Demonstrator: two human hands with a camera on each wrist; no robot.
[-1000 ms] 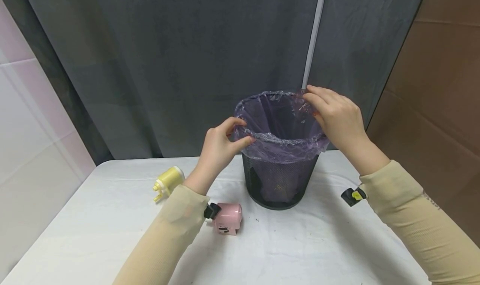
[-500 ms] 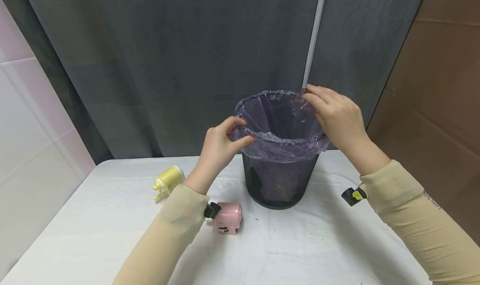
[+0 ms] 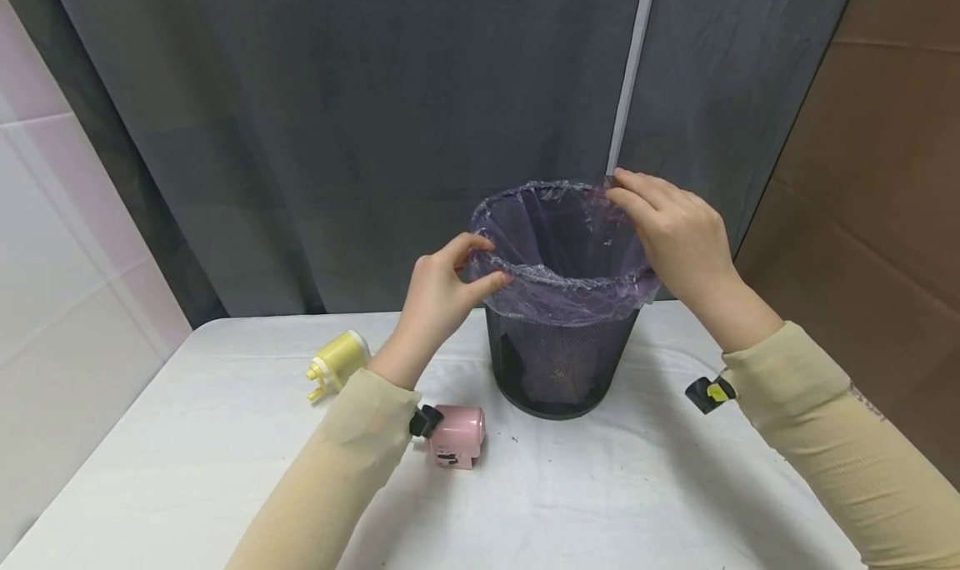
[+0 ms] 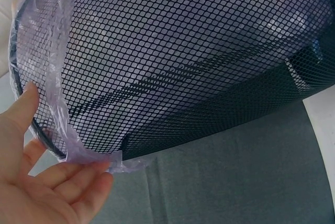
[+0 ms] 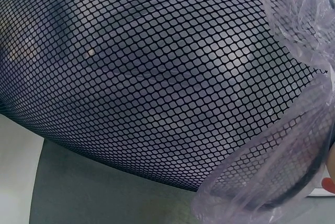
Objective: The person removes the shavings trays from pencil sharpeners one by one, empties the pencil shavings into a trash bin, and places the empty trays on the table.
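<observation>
A black mesh trash can (image 3: 617,349) stands upright on the white table, lined with a translucent purple trash bag (image 3: 570,305) whose edge is folded out over the rim. My left hand (image 3: 444,282) pinches the bag and rim at the left, thumb outside; the left wrist view shows its thumb (image 4: 26,106) against the liner and several fingers under its edge. My right hand (image 3: 678,232) holds the bag at the rim's right rear, its thumb hidden in the head view. In the right wrist view only a bit of that hand shows beside the loose bag fold (image 5: 251,182).
Left of the can, a pink cylindrical object (image 3: 459,427) with a dark print lies by my left wrist. A yellow cylinder (image 3: 341,357) with small nozzle-like ends lies farther left on the white table (image 3: 225,445). A dark grey curtain (image 3: 337,137) hangs behind.
My right fingers shift very slightly at the rim's right rear. The left hand, the can and the two objects on the table stay in place.
</observation>
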